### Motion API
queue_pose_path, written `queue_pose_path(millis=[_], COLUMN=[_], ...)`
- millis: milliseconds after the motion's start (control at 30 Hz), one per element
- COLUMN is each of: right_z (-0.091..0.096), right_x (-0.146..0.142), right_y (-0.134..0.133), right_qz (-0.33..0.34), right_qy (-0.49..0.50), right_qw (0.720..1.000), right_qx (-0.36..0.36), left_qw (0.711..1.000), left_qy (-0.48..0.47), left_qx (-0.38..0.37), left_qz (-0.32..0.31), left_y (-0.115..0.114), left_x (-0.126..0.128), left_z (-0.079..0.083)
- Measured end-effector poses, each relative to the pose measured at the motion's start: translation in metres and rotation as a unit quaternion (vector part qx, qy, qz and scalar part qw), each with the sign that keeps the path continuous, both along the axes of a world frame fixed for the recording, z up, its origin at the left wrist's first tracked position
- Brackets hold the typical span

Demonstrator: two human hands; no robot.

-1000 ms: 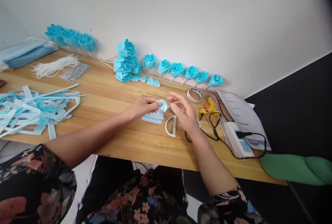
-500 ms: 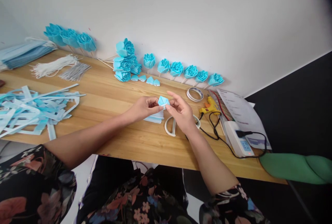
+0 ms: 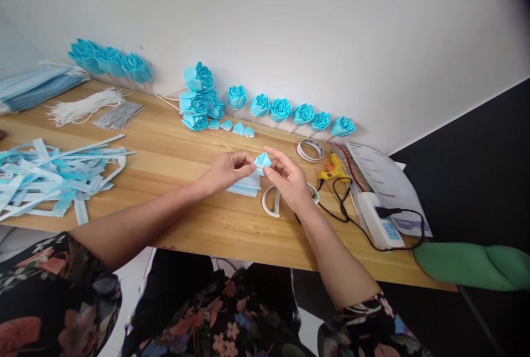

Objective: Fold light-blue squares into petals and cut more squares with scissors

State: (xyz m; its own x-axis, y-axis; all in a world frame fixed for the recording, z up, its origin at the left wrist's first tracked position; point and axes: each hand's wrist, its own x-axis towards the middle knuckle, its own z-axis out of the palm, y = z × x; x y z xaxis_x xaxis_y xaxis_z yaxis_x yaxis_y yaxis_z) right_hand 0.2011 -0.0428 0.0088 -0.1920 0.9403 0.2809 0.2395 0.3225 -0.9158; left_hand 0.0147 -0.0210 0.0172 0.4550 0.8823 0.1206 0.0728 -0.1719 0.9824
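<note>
Between my two hands is a small folded blue petal [image 3: 262, 160], pointed at the top and with a pale band along its bottom. My left hand [image 3: 232, 170] pinches its left side between thumb and fingertips. On the other side my right hand [image 3: 287, 176] grips its lower right corner, the index finger raised behind it. Pale blue mask fabric pieces [image 3: 245, 186] lie on the table just below my hands. White-handled scissors [image 3: 271, 202] rest partly hidden under my right hand. Several similar folded petals [image 3: 238, 128] sit in a row farther back.
Blue fabric flowers on sticks [image 3: 280, 110] line the wall, with more piled flowers [image 3: 197, 97]. At left lie cut strips [image 3: 53, 175], white cords [image 3: 85, 106], grey wires [image 3: 118, 116] and masks [image 3: 39, 89]. A tape roll [image 3: 309, 150], yellow glue gun [image 3: 334, 168] and power strip [image 3: 379, 224] are at right.
The petal has tilted between my fingers, so its point now faces up and its pale lower band shows more. My left fingers have shifted slightly along its edge.
</note>
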Motion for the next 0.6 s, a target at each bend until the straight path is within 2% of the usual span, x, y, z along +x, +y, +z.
queue_pose_path(millis=[167, 267, 333, 400, 467, 533, 600], right_z=[0.004, 0.007, 0.009, 0.010, 0.010, 0.011, 0.010], right_x=[0.003, 0.017, 0.030, 0.041, 0.046, 0.047, 0.045], right_y=[-0.001, 0.005, 0.012, 0.017, 0.020, 0.021, 0.020], right_qz=[-0.004, -0.080, -0.140, -0.161, -0.158, -0.139, -0.118], right_qy=[-0.029, -0.067, -0.119, -0.210, -0.321, -0.392, -0.404], right_qw=[1.000, 0.995, 0.983, 0.964, 0.934, 0.909, 0.906], right_qx=[-0.002, 0.010, 0.027, 0.032, 0.020, -0.005, -0.030], left_qw=[1.000, 0.999, 0.998, 0.997, 0.996, 0.996, 0.996], left_qy=[-0.010, -0.005, -0.006, -0.016, -0.029, -0.038, -0.042], left_qx=[0.002, -0.003, -0.011, -0.019, -0.025, -0.027, -0.027], left_qz=[0.005, 0.043, 0.061, 0.072, 0.076, 0.076, 0.078], left_y=[0.002, 0.005, 0.007, 0.008, 0.009, 0.010, 0.009], left_x=[0.000, 0.000, -0.001, -0.001, -0.002, -0.001, -0.001], left_z=[-0.003, -0.006, -0.007, -0.007, -0.007, -0.007, -0.006])
